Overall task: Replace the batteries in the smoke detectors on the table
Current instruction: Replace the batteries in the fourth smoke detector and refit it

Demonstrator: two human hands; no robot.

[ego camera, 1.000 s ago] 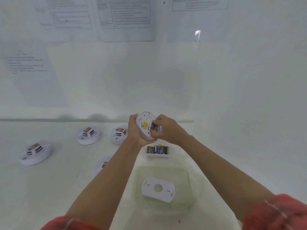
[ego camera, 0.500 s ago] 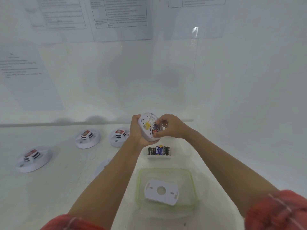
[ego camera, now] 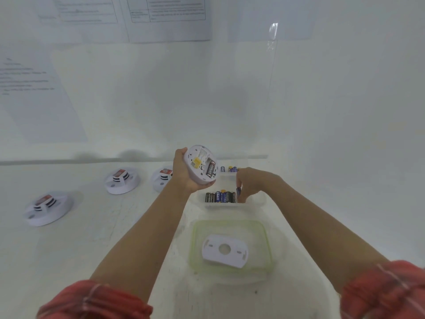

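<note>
Fingers (ego camera: 241,199) of my right hand (ego camera: 253,183) pinch a blue battery (ego camera: 238,191) in the clear tray (ego camera: 230,205). Left hand (ego camera: 184,178) grips the smoke detector (ego camera: 197,177) above the tabletop (ego camera: 92,238), with a battery marked EVEREADY (ego camera: 211,169) seated inside.

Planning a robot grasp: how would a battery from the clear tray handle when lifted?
Likely stiff and glossy, so a battery may slip. A cylinder lying on its side, it would probably roll outside the tray.
</note>
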